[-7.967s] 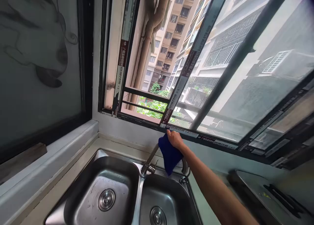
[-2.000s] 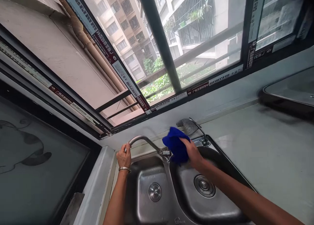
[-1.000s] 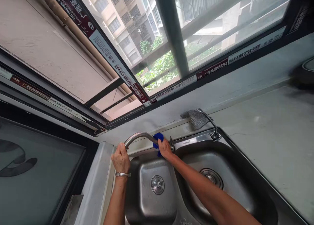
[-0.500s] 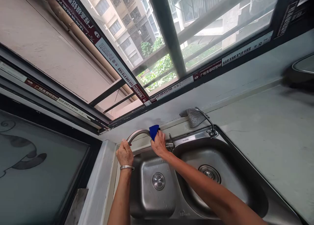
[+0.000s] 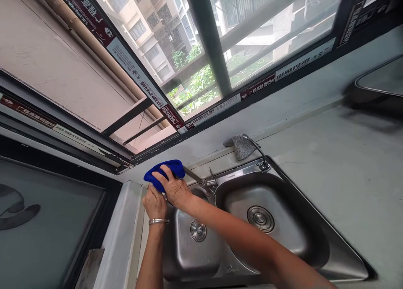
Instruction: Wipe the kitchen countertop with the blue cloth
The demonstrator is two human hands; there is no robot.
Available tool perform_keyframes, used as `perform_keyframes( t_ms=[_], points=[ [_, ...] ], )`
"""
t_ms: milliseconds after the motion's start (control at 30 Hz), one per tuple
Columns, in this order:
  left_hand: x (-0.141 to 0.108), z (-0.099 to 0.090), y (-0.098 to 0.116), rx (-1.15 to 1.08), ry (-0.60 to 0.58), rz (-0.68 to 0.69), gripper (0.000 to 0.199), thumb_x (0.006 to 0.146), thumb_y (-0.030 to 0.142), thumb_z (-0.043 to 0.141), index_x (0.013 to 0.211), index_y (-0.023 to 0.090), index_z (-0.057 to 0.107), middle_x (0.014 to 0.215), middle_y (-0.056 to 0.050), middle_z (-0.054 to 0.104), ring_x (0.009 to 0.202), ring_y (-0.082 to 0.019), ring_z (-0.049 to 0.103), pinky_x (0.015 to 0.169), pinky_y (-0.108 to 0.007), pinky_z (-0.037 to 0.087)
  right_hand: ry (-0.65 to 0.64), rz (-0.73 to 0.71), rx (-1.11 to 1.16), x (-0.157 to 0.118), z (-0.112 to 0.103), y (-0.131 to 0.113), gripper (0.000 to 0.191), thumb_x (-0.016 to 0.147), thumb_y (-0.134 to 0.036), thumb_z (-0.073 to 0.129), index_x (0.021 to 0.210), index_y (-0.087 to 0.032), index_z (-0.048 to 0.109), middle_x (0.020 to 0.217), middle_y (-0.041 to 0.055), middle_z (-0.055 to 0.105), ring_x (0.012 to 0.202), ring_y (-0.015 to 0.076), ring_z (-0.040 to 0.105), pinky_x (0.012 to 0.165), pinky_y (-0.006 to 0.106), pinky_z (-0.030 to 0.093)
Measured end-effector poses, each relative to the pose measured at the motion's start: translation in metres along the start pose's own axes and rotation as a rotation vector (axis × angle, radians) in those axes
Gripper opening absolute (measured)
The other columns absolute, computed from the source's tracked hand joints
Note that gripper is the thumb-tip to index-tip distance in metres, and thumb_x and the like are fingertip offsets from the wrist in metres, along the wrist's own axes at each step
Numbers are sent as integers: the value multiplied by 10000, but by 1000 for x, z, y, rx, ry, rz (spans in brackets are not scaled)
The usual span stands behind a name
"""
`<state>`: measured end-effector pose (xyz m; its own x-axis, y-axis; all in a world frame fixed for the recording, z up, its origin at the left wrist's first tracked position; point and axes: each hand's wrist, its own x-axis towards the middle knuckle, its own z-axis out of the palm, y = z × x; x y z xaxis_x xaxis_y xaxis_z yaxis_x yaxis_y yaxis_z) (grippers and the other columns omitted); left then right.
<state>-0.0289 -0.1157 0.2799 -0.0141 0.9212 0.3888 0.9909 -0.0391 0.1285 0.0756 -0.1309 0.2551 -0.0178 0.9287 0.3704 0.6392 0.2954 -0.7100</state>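
The blue cloth (image 5: 168, 168) has slid along the spout (image 5: 192, 175) to its end at the sink's upper left, clenched under the right hand (image 5: 173, 187). The left hand (image 5: 154, 206) grips the spout below; wet fingers could slip, dropping the cloth into the sink (image 5: 239, 170).

The head camera looks forward and steeply down, close over a double steel sink (image 5: 242, 172) toward the window (image 5: 258, 89).

Grey countertop (image 5: 315, 196), inset double steel sink (image 5: 242, 175), dark-edged glass cooktop (image 5: 380, 83)

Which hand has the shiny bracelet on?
The left hand, with a metal bangle on its wrist; the right hand, on the blue cloth, has none.
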Motion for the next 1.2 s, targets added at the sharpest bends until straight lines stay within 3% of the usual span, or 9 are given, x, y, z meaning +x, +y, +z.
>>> perform_keyframes(
  t_ms=[167,367,533,700,833,933,1033,1100,1200],
  points=[
    [1,-2,10,-67,59,-41,531,973,333,173,976,140,667,790,-136,708,764,-242,656,698,-343,427,40,-12,102,11,1,18,773,773,-88,479,1435,-440,294,1574,0,217,998,185,623,804,357,577],
    [-3,-8,11,-168,31,-70,605,959,418,143,818,182,682,746,-120,716,737,-237,653,719,-347,414,209,187,340,8,27,59,837,721,-108,551,1466,-314,231,1518,76,275,1135,194,570,956,349,507],
    [-8,-6,7,-184,44,-82,606,944,436,150,770,190,675,738,-125,725,723,-241,649,713,-351,401,61,489,390,-23,52,116,806,686,-75,528,1438,-207,270,1417,127,422,1240,229,507,1041,378,428],
    [-8,-5,5,-172,69,-29,579,954,408,182,753,194,682,752,-120,737,706,-235,648,691,-342,391,10,483,379,-71,52,139,742,708,-113,507,1426,-204,343,1460,150,421,1306,288,470,1068,432,389],
    [-4,-8,-2,-118,46,-7,559,964,358,198,758,194,691,763,-120,743,707,-231,649,681,-328,386,47,467,443,-120,26,137,518,828,-264,413,1330,-152,473,1304,147,580,1224,269,531,1046,424,411],
    [-3,-7,-6,-105,38,-9,527,972,355,220,788,204,690,800,-118,748,745,-231,656,686,-318,376,106,491,541,-155,-21,129,450,884,-469,383,1145,-174,601,964,75,682,914,243,610,887,399,482],
    [-4,-5,-7,-132,26,-47,486,978,377,236,880,205,680,849,-127,746,780,-247,660,682,-321,360,124,444,526,-181,-74,119,485,881,-591,411,1093,-211,623,867,26,662,810,210,573,790,353,481],
    [-5,-4,-6,-157,18,-70,460,979,394,245,956,206,665,874,-134,744,790,-262,661,670,-323,352,70,395,481,-194,-96,119,492,904,-600,369,1093,-224,624,916,29,668,858,209,578,809,348,477],
    [-7,-7,-3,-215,17,-83,443,978,418,249,1031,213,639,880,-134,742,809,-279,663,671,-326,357,-93,434,247,-216,-101,131,474,897,-592,367,929,-219,657,872,60,676,864,231,603,809,374,478]
  ],
)
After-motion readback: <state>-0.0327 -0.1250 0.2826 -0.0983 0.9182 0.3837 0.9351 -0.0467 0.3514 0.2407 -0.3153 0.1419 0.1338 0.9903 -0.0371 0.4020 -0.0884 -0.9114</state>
